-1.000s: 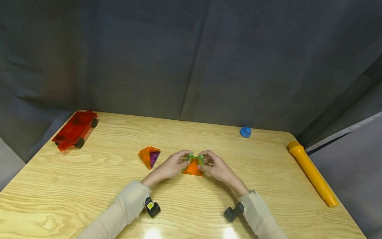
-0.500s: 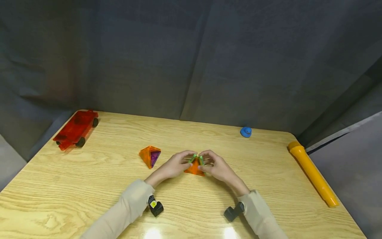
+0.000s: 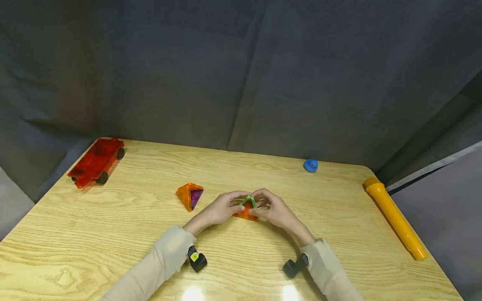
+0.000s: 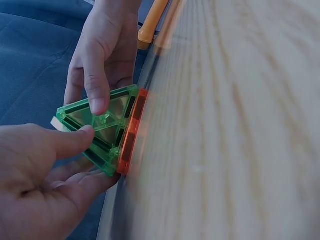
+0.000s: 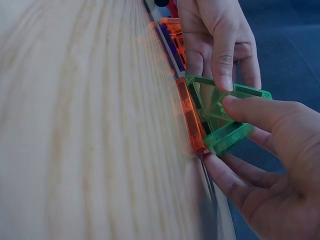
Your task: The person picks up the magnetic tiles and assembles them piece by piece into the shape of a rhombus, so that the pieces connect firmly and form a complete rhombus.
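An orange magnetic tile [image 3: 246,215] lies flat on the wooden table, in front of the person. Two green triangular magnetic tiles [image 4: 107,129] stand on its edges and lean inward, their tops meeting in a peak. My left hand [image 3: 221,208] pinches the left green tile between thumb and fingers. On the other side, my right hand [image 3: 274,210] pinches the right green tile [image 5: 230,136] in the same way. Both thumbs are on the near faces; the fingers behind are partly hidden. Left of the hands rests a small orange and purple tile pyramid [image 3: 188,196].
A red toy car base with black wheels [image 3: 98,161] sits at the table's far left corner. Near the back edge is a blue rubber duck [image 3: 311,165]. A long yellow-orange tube [image 3: 394,219] lies along the right edge. Dark curtain [image 3: 241,75] hangs behind the table.
The two green tiles have tilted toward each other, and their tops, apart before, now meet. My left hand has shifted slightly right; my right hand has barely moved.
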